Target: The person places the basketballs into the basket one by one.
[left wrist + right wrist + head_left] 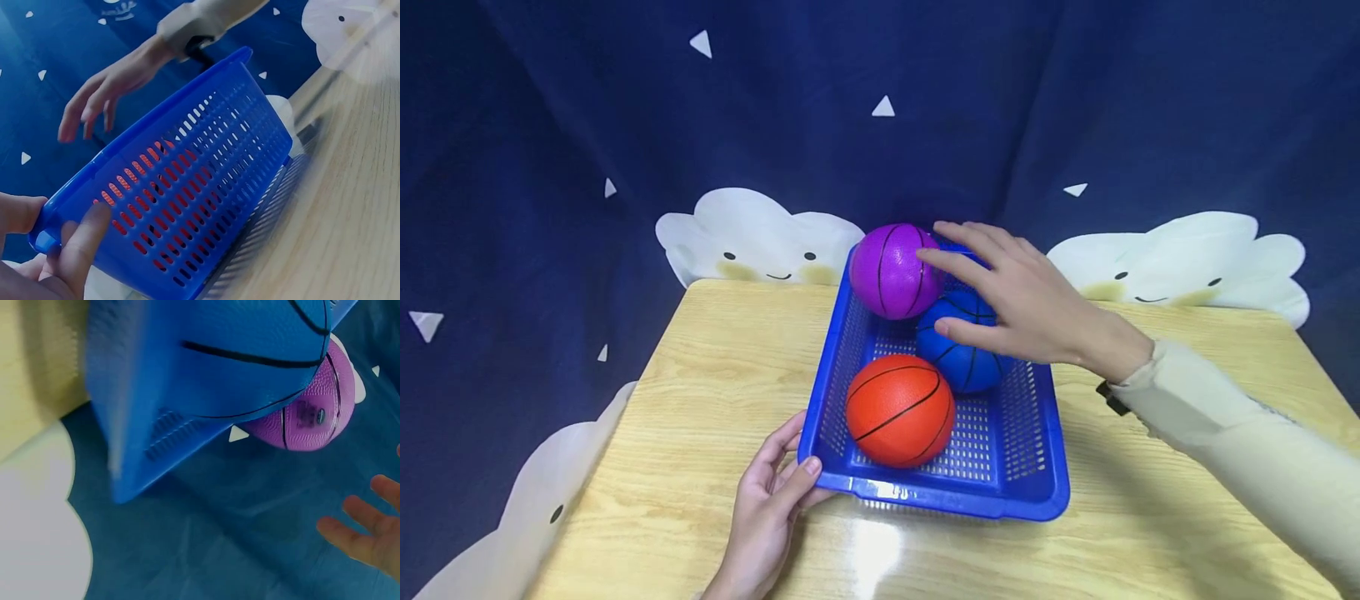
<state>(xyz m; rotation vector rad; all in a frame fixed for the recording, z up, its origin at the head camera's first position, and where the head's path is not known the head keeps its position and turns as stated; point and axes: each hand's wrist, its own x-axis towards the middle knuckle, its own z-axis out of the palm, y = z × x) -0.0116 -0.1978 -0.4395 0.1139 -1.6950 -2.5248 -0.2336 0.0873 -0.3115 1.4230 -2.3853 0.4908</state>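
Note:
A blue plastic basket [1030,500] with slotted walls stands on the table, holding three small basketballs. The purple ball [887,271] sits at its far left corner, the blue ball [966,358] at the right, the orange ball [901,410] near the front. My left hand [767,500] grips the near left corner of the rim, thumb on top; in the left wrist view its fingers [84,250] curl under the rim. Over the blue ball hovers my right hand [1030,300], fingers spread and holding nothing. The right wrist view shows its fingertips [359,525] apart from the balls.
The light wooden table [730,358] extends to both sides of the basket. Behind it hangs a dark blue curtain [820,100] with white triangles and cloud shapes [752,233], close to the basket's far end.

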